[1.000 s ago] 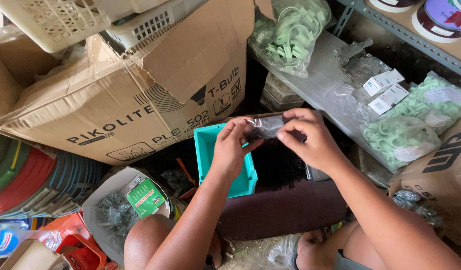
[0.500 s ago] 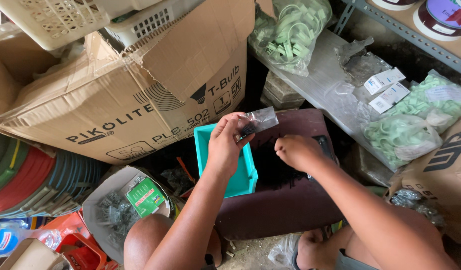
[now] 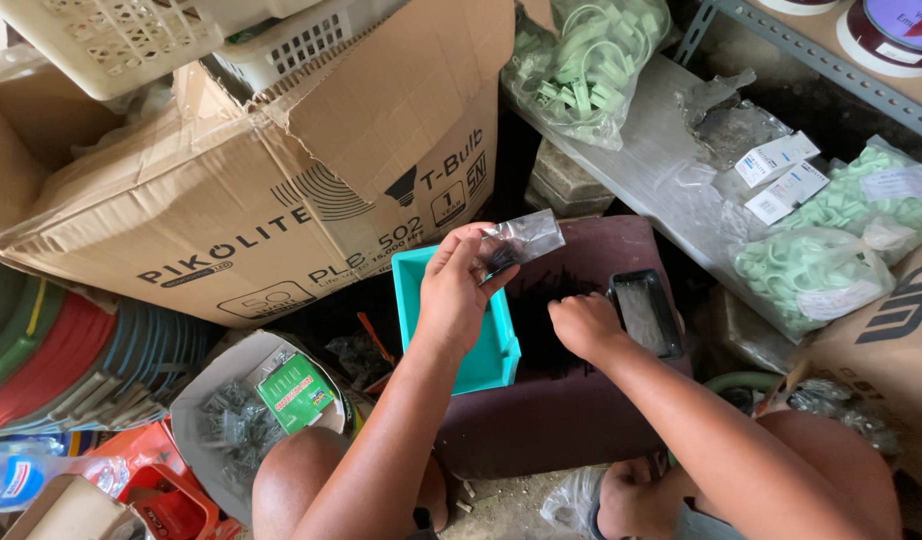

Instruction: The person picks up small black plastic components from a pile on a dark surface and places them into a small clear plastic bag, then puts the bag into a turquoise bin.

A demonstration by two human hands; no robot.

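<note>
Fingers of the left hand (image 3: 459, 292) pinch a small clear plastic bag (image 3: 522, 239) by its lower corner, so the bag juts up and right of the grip, above the teal tray (image 3: 481, 355). Right hand (image 3: 583, 325), curled narrow over dark screws (image 3: 546, 312) beside a black tray (image 3: 649, 315), seems to gather some; whether it holds any is hidden. With so slight a pinch, the bag could slip or sag shut.

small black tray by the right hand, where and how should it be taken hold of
Probably by its long sides, pinched from above. The small black rectangular tray lies flat and open-side up on the dark maroon surface, its rim exposed all round. The right hand sits just beside its near-left edge, so that side is the closest approach.
</note>
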